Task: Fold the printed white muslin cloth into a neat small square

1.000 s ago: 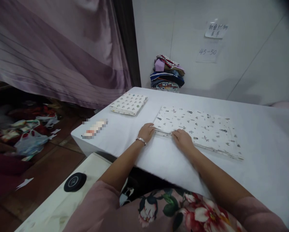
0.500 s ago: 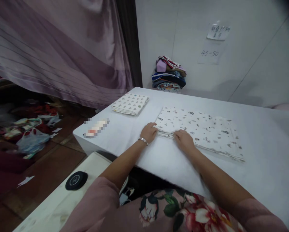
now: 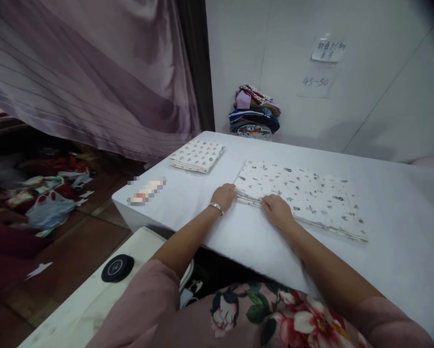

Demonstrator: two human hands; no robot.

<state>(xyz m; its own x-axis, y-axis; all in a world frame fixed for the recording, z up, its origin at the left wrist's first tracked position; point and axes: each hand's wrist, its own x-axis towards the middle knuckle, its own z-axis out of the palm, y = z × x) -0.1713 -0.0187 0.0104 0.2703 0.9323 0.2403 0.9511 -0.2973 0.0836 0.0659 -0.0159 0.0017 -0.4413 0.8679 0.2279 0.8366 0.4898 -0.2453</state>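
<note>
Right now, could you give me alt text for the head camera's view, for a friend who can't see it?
Bare left fingers and right fingers touch the near edge of a folded, patterned white cloth on a white table. Another folded cloth lies farther left, and a pile of fabrics shows beyond the table's far edge.

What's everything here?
table: one, white, centre
long folded cloth: one, white, table middle
small folded cloth: one, white, table left
blurred item: one, cream-red, table corner
cloth pile: one, multicoloured, by wall
paper signs: two, white, on wall
curtain: one, mauve, upper left
round object: one, black, on cream surface
plastic bag: one, pale, floor
clutter: uncountable, mixed, floor
floral top: one, pink, bottom
bracelet: one, silver, left wrist
left grip: one, bare, long cloth's edge
right grip: one, bare, same edge
</note>
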